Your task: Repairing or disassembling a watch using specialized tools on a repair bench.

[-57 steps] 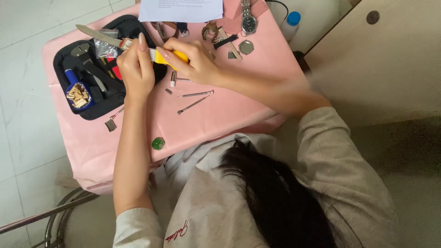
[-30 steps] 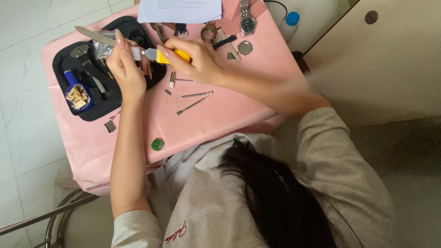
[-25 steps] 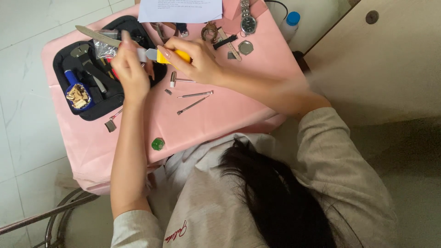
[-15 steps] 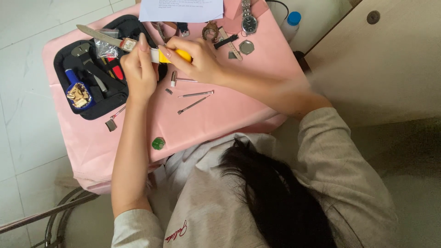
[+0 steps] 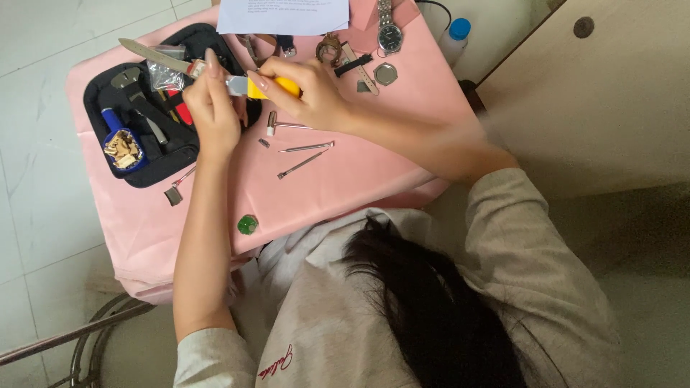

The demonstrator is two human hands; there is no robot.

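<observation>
Yellow-handled tool [image 5: 269, 86] — metal-collared; pinched between both hands.

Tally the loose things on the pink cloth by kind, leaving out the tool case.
Thin metal rods: 2
Small hammer: 1
Wristwatch: 1
Paper sheet: 1
Green round piece: 1
Total: 6

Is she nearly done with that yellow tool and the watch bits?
Looks midway. Done: tool case open, watch back cover lying off. In hand: right hand grips the yellow-handled tool, left hand at its metal tip. Left: loose pins and strap lie unassembled.
</observation>
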